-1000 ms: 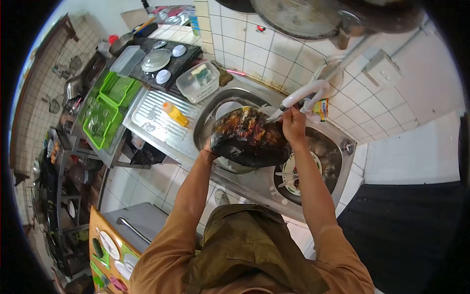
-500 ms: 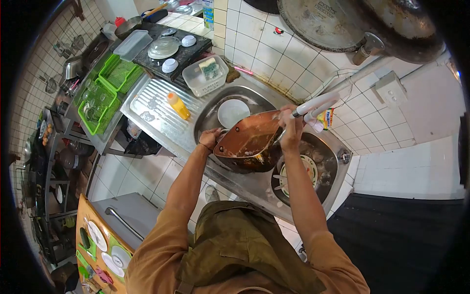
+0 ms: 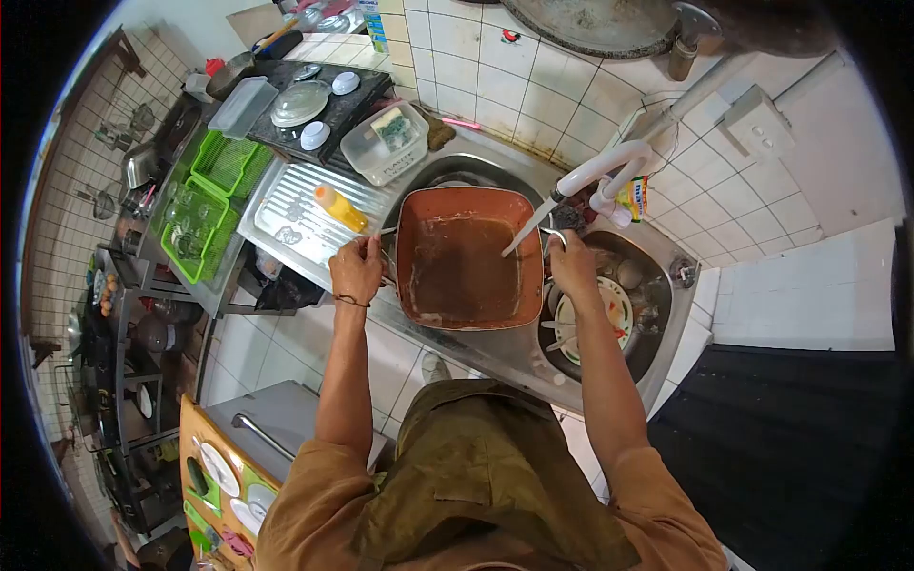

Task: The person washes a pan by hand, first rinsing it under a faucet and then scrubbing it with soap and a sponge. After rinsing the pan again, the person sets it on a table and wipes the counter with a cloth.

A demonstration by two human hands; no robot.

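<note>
A square, copper-coloured pan point(image 3: 466, 271) with murky brown water in it is held level over the left sink basin point(image 3: 457, 171). My left hand point(image 3: 357, 271) is closed on its left side handle, and my right hand point(image 3: 574, 259) grips the wire handle on the right. From the white faucet point(image 3: 600, 167) a stream of water runs into the pan. Beside my right hand, the right basin holds a patterned plate point(image 3: 609, 309) and other dishes. A yellow bottle point(image 3: 341, 208) lies near my left hand on the ribbed drainboard point(image 3: 300, 205).
Behind the drainboard is a plastic tub point(image 3: 385, 143) with a sponge. Green baskets point(image 3: 198, 224) with glasses stand at the left, next to a black stove point(image 3: 328, 109). Large pans point(image 3: 590, 24) hang on the tiled wall. Plates point(image 3: 221, 468) lie on a wooden table at the lower left.
The pan has gone from tilted to level, and its opening now faces up under the faucet. Water now streams into it. The white bowl in the left basin is mostly hidden.
</note>
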